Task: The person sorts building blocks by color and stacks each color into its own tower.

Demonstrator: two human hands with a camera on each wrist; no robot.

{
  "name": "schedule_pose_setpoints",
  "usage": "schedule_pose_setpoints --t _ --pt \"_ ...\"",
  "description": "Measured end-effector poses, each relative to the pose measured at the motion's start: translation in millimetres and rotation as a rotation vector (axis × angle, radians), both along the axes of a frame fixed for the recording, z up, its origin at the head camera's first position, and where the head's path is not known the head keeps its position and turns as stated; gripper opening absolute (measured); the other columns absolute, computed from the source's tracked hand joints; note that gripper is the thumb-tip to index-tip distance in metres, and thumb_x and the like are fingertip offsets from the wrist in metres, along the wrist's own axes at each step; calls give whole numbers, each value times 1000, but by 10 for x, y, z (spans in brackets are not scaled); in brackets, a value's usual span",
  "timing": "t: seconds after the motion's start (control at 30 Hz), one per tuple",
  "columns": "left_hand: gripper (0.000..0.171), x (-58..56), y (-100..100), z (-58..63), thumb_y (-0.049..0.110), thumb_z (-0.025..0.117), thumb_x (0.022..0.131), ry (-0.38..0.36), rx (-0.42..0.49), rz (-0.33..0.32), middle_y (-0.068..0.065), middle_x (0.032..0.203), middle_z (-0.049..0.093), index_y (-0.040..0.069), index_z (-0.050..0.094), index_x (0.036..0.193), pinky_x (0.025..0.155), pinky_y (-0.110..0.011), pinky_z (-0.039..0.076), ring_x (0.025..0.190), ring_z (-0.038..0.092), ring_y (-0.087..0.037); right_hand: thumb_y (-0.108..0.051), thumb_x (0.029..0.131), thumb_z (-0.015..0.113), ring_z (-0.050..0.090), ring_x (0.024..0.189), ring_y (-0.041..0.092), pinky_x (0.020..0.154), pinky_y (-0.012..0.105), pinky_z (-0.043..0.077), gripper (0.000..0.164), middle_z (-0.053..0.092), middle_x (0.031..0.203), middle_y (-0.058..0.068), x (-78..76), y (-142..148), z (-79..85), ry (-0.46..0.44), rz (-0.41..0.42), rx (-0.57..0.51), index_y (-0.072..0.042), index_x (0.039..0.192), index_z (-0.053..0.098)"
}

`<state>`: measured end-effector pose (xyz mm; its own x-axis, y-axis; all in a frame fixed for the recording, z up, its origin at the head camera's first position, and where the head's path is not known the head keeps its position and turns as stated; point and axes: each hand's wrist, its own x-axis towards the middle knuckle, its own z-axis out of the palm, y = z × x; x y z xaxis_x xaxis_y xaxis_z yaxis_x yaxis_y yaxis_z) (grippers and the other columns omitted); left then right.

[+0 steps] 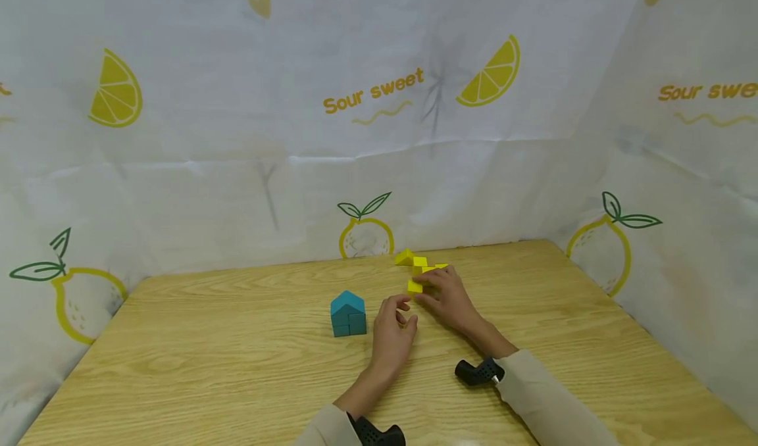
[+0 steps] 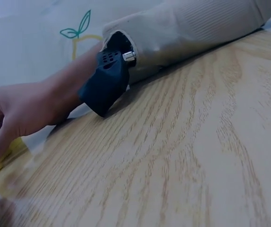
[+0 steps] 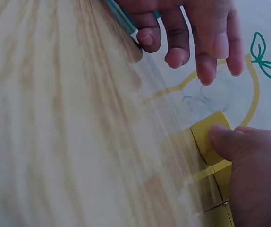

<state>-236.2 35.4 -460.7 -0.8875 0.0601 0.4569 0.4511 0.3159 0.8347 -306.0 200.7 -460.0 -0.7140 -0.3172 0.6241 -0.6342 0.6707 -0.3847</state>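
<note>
Lower centre-right in the head view, the right hand (image 1: 448, 299) pinches a yellow block (image 1: 415, 287) near other yellow blocks (image 1: 420, 262); a careless drag could scatter them. The left hand (image 1: 393, 341), relaxed and empty, might bump the blue blocks (image 1: 348, 315).

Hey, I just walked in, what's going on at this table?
A person is handling small blocks on a wooden table. Their right hand grips a yellow block, with more yellow blocks close by, toward the table's far edge. The left hand holds nothing, its fingers bent, between that yellow block and a stack of blue blocks. The blue stack stands upright with a pointed top, like a little house, and neither hand touches it.
</note>
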Motion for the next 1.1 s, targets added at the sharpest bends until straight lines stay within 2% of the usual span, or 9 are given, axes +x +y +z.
schedule_pose_setpoints --t 0.2,0.3,0.43,0.57,0.73,0.93,1.0,1.1 --pt "29 0 -10 -4 -2 65 89 -23 -5 -10 -6 100 56 3 59 116 67 -27 43 76 48 -14 -9 78 80 53 94 21 79 40 44 32 67 105 6 85 34 20 4 54 -49 -7 109 72" --pt "28 10 -16 -10 -1 65 89 -23 -26 1 -7 101 57 3 60 116 67 -28 42 77 47 -14 -10 80 78 56 89 17 70 33 47 32 65 107 4 147 71 28 -45 67 -63 -9 111 72" --pt "29 27 -29 -8 1 66 89 -22 -92 32 -7 102 57 3 60 117 69 -30 43 80 48 -16 -11 83 76 53 75 14 58 26 43 31 64 105 0 233 122 31 -137 104 -91 -10 114 71" --pt "32 46 -45 -6 2 67 88 -30 -172 52 -6 105 57 3 58 119 71 -32 44 86 50 -19 -11 84 74 55 76 17 61 26 46 32 64 103 -1 323 147 33 -214 162 -123 -9 116 69" --pt "36 49 -62 -14 2 70 86 -36 -241 43 -6 108 59 2 59 120 72 -31 45 90 50 -19 -6 84 73 60 85 24 69 30 51 35 63 110 6 392 127 46 -269 209 -146 -3 118 66" --pt "39 43 -78 -24 3 71 85 -36 -277 38 -6 109 61 2 58 122 75 -33 45 91 50 -19 5 81 72 60 85 35 71 35 53 37 62 109 18 535 49 205 -281 257 -175 5 117 64" --pt "39 38 -83 -24 2 71 85 -37 -276 37 -6 111 62 2 58 122 75 -33 45 91 50 -20 5 81 73 60 85 33 71 33 53 37 62 108 17 518 59 187 -277 282 -177 5 116 64" --pt "38 30 -79 -23 2 71 85 -30 -281 44 -6 112 63 2 60 121 75 -33 45 92 51 -20 -2 83 73 60 86 26 71 30 53 36 62 109 10 441 106 92 -293 298 -177 -1 118 65"
